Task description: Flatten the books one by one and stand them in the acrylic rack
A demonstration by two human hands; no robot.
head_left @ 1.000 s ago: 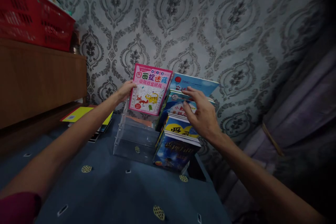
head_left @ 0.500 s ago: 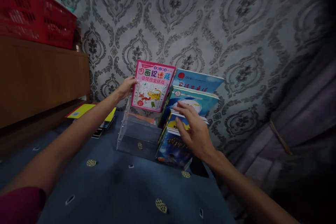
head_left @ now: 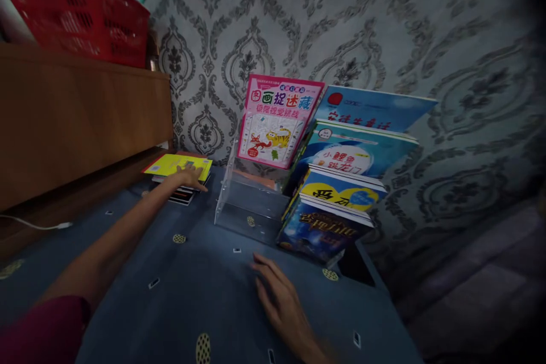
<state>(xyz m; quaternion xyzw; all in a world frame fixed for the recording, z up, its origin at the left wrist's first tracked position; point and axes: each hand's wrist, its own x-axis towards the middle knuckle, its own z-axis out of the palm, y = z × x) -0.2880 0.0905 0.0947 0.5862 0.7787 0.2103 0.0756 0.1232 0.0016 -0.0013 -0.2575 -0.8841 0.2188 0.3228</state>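
Note:
My left hand (head_left: 188, 177) reaches over the stack at the left, its fingers spread over a yellow book (head_left: 166, 164) on top; whether it presses on the cover I cannot tell. Low over the blue cloth hangs my right hand (head_left: 279, 301), fingers a little apart and holding nothing. A pink picture book (head_left: 277, 119) stands upright at the back of a clear tiered rack (head_left: 251, 210). Right of it, in the rack's tiers, lean a blue book (head_left: 375, 108), a teal book (head_left: 362, 145), a yellow-and-blue book (head_left: 341, 190) and a dark blue book (head_left: 318, 233).
A patterned blue cloth (head_left: 205, 278) covers the surface. A wooden cabinet (head_left: 85, 119) with a red basket (head_left: 98, 17) stands at the left. Near it lies a white cable (head_left: 38, 226). A dark flat object (head_left: 358, 266) lies right of the rack, before the papered wall (head_left: 333, 23).
My left hand has let go of the pink book and moved left and down to the yellow book. My right hand has drawn back from the rack's books towards me. The view has shifted.

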